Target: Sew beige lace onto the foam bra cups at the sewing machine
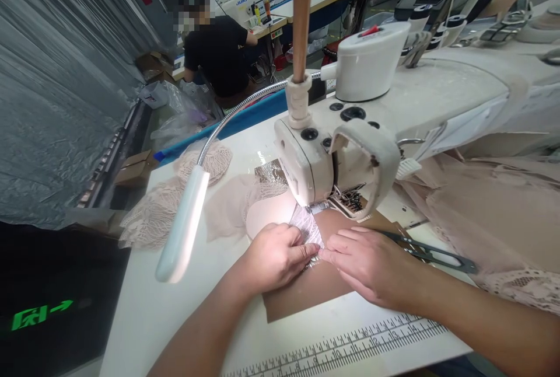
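Observation:
A strip of pale lace fabric [307, 222] runs from under the needle area of a white sewing machine [301, 158] toward me. My left hand [280, 253] presses on its left side, thumb and fingers pinched at the edge. From the other side my right hand [363, 257] pinches the near end of the same lace, the fingertips of both hands almost meeting. Beneath both hands lies a brown sheet [289, 301] on the table. A rounded pale piece [262, 213] rests just beyond my left hand. The needle itself is hidden.
Thread snips [446, 257] lie right of my right hand. A lamp [184, 225] on a bendy neck hangs at left, over lace pieces [153, 213]. Beige fabric [490, 208] is heaped at right. A printed ruler [350, 348] marks the front edge. A person [219, 56] sits beyond.

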The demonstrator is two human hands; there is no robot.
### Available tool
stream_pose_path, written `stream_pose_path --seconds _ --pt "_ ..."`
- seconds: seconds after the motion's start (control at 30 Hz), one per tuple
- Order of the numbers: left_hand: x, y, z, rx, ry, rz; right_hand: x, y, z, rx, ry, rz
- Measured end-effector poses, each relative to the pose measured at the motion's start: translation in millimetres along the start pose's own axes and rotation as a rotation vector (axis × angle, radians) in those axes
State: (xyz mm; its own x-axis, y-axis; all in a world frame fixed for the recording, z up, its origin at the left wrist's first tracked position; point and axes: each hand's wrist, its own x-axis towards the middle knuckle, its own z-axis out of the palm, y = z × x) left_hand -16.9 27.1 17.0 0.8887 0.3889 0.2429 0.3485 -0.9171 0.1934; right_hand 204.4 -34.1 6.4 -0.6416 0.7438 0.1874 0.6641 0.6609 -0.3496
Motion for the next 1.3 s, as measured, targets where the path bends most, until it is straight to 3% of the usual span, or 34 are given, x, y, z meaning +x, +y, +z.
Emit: stream_pose_path --seconds 0.23,0.43,0.57,0.67,0.87,1.3 --pt "2 0 -0.7 0.03 -0.025 0.002 0 5 3 -0.015 0.241 0.058" --pt "-1 0 -0.6 -0.029 -0.026 -0.019 1 2 7 -0.05 0.17 0.018" --pt "0 -3 -3.0 -0.158 0.033 -0.155 1 2 10 -0.025 0.149 0.019" --pt "4 -4 -3.5 -0.08 0.011 -0.218 0 3 11 0.01 0.108 0.048" --pt "10 -4 -1.8 0.071 -0.093 -0.168 2 1 9 0.024 0.128 0.051" --pt "12 -12 -0.2 0.067 -0.116 -0.124 11 6 10 -0.181 0.263 0.121"
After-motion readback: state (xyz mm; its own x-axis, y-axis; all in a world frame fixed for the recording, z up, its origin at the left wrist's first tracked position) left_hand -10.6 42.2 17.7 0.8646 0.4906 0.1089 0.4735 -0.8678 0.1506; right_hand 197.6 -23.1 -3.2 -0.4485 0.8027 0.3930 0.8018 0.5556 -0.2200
